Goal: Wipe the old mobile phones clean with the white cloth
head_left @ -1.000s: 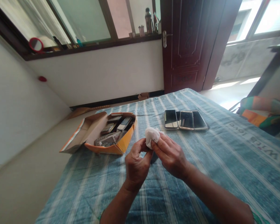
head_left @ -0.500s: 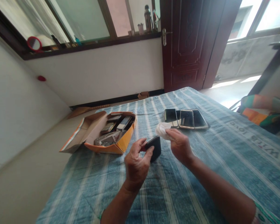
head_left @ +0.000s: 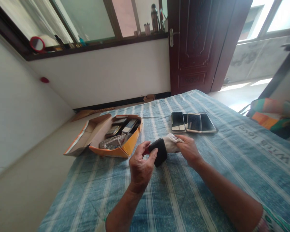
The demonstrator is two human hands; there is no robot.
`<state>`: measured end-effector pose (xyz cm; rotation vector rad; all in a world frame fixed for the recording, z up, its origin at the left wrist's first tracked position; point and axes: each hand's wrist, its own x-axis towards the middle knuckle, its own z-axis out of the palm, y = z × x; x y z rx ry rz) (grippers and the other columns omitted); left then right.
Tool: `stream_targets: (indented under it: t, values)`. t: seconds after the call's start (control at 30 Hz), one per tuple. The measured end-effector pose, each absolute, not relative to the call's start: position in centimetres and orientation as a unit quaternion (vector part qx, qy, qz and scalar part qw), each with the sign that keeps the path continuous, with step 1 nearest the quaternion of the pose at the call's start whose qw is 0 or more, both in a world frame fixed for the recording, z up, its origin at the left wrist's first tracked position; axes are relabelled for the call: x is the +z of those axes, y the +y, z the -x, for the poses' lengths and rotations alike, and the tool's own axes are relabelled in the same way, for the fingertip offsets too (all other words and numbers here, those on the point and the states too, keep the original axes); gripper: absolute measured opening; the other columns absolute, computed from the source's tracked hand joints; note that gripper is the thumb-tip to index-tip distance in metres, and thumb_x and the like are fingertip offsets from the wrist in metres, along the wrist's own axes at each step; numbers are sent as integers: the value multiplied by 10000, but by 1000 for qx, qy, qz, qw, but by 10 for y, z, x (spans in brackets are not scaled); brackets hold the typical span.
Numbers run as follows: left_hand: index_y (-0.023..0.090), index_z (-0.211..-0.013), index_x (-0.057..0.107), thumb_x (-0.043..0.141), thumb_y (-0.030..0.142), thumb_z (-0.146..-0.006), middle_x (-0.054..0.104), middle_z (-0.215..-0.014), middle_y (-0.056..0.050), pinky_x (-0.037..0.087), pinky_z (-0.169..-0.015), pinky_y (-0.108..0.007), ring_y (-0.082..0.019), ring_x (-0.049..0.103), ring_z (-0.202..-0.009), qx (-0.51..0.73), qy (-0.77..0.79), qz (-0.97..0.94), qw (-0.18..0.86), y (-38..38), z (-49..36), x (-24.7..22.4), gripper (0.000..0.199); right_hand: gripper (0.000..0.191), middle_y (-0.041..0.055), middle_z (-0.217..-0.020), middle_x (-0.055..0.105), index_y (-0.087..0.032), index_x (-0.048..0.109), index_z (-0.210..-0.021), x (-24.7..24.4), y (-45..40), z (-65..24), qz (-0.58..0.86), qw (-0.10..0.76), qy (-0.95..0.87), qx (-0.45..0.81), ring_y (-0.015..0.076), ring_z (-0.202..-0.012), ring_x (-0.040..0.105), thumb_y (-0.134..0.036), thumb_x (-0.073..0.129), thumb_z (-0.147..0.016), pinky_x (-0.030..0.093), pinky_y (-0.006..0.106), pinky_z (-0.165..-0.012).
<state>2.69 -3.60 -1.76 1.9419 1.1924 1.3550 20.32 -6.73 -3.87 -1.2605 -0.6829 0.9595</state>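
Note:
My left hand [head_left: 142, 166] grips a black phone [head_left: 159, 153] by its left edge, thumb on the near face and fingers behind. The phone is tilted up above the bed. Pinched in my right hand [head_left: 189, 149] is a crumpled white cloth [head_left: 171, 143], which hangs at the phone's right edge and is partly behind it; I cannot tell whether they touch. Beyond the cloth, several phones lie together, among them a dark-screened one [head_left: 178, 121] and a gold-rimmed one [head_left: 194, 122] that overlaps a larger device [head_left: 207, 123].
An open orange cardboard box [head_left: 131, 141] full of old phones stands left of my hands, its lid [head_left: 87, 137] folded outward. Blue striped cloth [head_left: 106, 193] covers the bed. A dark red door [head_left: 195, 48] and a windowsill [head_left: 99, 48] with small items are behind.
My right hand has moved slightly down and right, and the cloth has come down beside the phone, more spread out. The phone has turned slightly in my left hand.

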Motion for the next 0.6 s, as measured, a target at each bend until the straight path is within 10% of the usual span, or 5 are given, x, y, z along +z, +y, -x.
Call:
stream_targets:
  t: [0.6]
  values:
    - [157, -1028, 671, 635, 291, -763, 712, -867, -39, 547, -686, -270, -156, 651, -702, 490, 447, -702, 260, -33, -26, -14, 299, 293, 5, -625, 635, -157, 685, -868, -29, -83, -225, 615, 546, -307, 479, 150, -497, 549, -191, 555, -608, 442, 234, -361]
